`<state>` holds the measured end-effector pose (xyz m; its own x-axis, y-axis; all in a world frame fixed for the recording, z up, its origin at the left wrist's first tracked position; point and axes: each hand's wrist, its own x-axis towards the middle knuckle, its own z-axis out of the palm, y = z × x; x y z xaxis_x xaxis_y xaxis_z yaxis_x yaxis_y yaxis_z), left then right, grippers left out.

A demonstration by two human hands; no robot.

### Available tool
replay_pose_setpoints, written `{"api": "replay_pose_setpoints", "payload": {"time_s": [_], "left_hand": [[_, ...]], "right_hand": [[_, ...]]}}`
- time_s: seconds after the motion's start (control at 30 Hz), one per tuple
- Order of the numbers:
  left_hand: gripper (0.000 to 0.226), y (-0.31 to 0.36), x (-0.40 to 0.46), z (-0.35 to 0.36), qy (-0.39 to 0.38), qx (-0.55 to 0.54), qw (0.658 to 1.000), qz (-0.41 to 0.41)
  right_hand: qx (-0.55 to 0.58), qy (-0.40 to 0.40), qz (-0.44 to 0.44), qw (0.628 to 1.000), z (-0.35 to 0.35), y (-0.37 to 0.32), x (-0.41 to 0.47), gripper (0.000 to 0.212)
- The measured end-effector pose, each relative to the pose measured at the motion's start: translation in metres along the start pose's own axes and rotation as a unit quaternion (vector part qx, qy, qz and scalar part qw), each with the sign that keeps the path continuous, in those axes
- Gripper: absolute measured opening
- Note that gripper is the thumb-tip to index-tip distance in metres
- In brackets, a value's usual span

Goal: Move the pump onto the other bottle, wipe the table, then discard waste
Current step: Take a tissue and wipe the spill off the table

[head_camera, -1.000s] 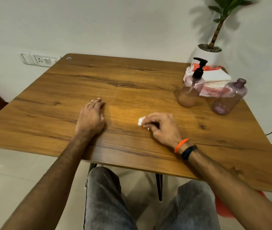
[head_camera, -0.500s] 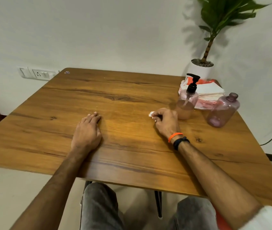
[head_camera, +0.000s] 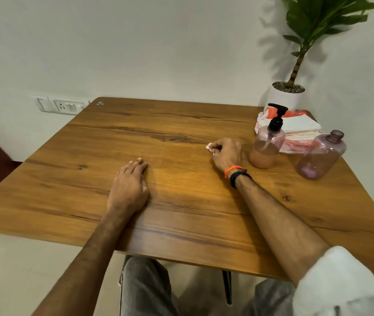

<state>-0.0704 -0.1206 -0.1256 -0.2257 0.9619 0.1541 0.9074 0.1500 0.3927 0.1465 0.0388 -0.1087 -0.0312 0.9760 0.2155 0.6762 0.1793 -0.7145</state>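
Note:
My right hand (head_camera: 226, 153) presses a small white tissue wad (head_camera: 208, 146) onto the wooden table (head_camera: 181, 201), just left of the pink bottle (head_camera: 265, 149) that carries the black pump (head_camera: 277, 115) and holds peach liquid. A second pink bottle (head_camera: 320, 156) stands open-necked and nearly empty at the far right. Flat on the table near its middle rests my left hand (head_camera: 130, 185), fingers together, holding nothing.
A pack of white napkins in orange-and-white wrapping (head_camera: 295, 128) lies behind the bottles. A potted plant in a white pot (head_camera: 287, 96) stands in the back right corner. A wall socket (head_camera: 61, 106) sits left of the table. My knees are under the front edge.
My right hand has slid the tissue wad away from me and rightward across the table, up beside the pump bottle. The left hand stayed flat in place; my head tilted up.

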Motion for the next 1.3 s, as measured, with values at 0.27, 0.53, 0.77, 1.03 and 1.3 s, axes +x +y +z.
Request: {"api": "replay_pose_setpoints", "payload": {"time_s": [0.27,0.53,0.77,1.03,1.3], "left_hand": [[0.062,-0.001,0.002,0.006,0.017,0.022,1.000,-0.007],[0.058,-0.009,0.004,0.011,0.025,0.027,0.999,-0.004],[0.059,-0.005,0.004,0.012,0.034,0.034,0.999,-0.005],[0.063,-0.002,0.003,0.009,0.030,0.038,0.999,-0.003],[0.060,-0.006,0.002,0.006,0.015,0.014,1.000,0.014]], "right_hand": [[0.037,-0.264,-0.281,0.922,0.020,-0.032,-0.066,0.021],[-0.003,-0.061,-0.076,0.995,0.035,-0.029,0.012,0.021],[-0.004,-0.211,-0.240,0.947,0.048,-0.061,-0.018,0.019],[0.080,-0.388,-0.335,0.855,-0.007,-0.027,-0.086,0.019],[0.025,-0.127,-0.155,0.979,-0.003,-0.007,-0.014,0.018]]}}
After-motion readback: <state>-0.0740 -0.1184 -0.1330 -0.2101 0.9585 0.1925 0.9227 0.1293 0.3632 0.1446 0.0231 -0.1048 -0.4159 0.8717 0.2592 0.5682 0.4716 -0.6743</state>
